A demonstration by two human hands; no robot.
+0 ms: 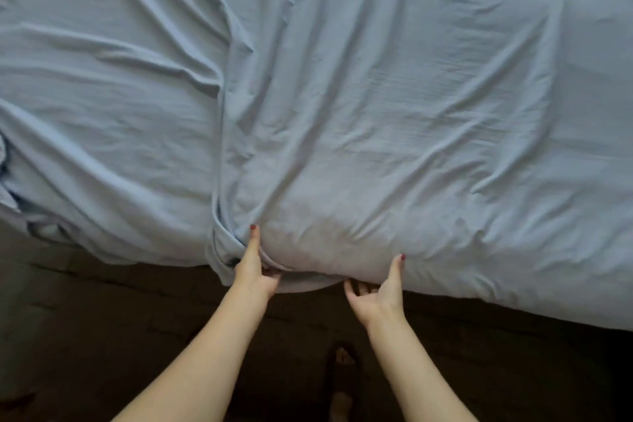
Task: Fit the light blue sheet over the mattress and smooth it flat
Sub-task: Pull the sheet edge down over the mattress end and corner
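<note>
Head view: light blue sheet [342, 96] spread wrinkled over bed, edge hanging over dark floor [85, 336]; left hand [255, 271] pinches bunched fold at near edge, thumb on top; right hand [380, 291] grips edge just beside, fingers curled under; hands apart

Dark floor [102, 336] open below hanging sheet edge [308, 284]; foot [344, 358] there.

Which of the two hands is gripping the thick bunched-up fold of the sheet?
The left hand: its thumb lies up against the gathered fold of the light blue sheet. The right hand holds a smoother stretch of the edge.
</note>
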